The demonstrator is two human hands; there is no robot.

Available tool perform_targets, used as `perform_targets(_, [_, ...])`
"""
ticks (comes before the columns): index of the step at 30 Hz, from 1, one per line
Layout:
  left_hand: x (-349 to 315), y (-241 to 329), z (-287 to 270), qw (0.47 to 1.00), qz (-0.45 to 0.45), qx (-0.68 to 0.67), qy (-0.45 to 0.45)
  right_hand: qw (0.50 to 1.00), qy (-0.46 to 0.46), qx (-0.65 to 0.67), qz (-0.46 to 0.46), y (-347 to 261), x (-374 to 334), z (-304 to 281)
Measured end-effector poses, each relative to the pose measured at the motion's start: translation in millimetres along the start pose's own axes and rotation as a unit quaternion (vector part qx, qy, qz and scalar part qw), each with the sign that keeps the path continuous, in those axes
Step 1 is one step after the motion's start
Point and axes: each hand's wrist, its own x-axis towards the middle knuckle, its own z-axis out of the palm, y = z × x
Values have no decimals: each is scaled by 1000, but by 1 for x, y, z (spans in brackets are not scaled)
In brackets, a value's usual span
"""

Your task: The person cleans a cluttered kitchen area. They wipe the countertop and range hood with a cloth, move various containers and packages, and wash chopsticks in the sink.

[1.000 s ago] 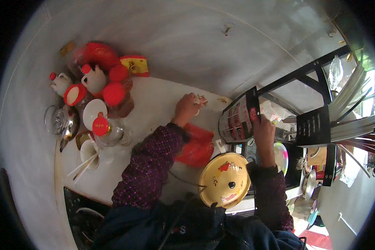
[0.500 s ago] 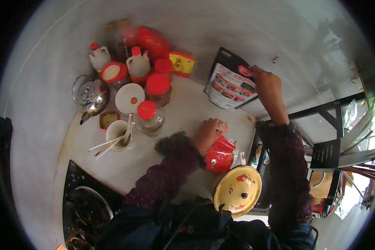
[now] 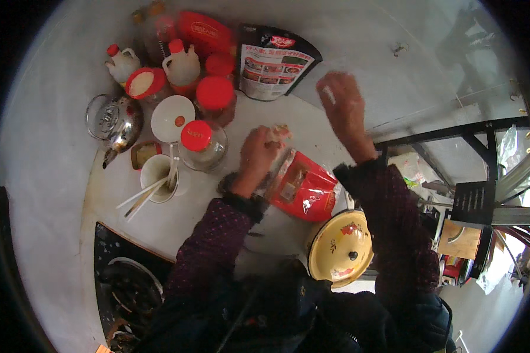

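My left hand [image 3: 257, 156] is closed on a crumpled pinkish-white cloth-like piece [image 3: 280, 134], low over the counter; its exact kind is unclear. Beside that hand a shiny red packet [image 3: 305, 187] lies flat on the white counter [image 3: 218, 203]. Nothing is in my right hand [image 3: 343, 106], raised near the wall with its fingers curved and apart. A black and white stand-up pouch [image 3: 277, 63] rests upright against the back wall, just right of the red-lidded jars [image 3: 215, 93] and apart from both hands.
A yellow lidded enamel pot [image 3: 340, 246] stands close to my right forearm. On the left are a glass jar [image 3: 203, 144], a white bowl [image 3: 173, 112], a cup with chopsticks [image 3: 159, 178], a steel kettle [image 3: 123, 126] and a black stove [image 3: 129, 282]. A black rack [image 3: 471, 138] borders the right.
The black and white pouch has gone left to the back wall by the jars, and my right hand has let go of it. My left hand has shifted toward the jars with the crumpled piece.
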Motion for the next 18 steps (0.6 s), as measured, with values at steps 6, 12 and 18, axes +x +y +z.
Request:
perform_targets(6, [-4, -3, -10, 1000, 8, 5, 8, 782, -595, -53, 176, 43, -125, 34])
perform_targets(12, [-21, -10, -8, 999, -22, 11, -40, 755, -615, -49, 223, 59, -163, 59])
perform_targets(18, [-27, 0, -16, 998, -30, -15, -57, 770, -616, 48, 157, 54, -84, 9])
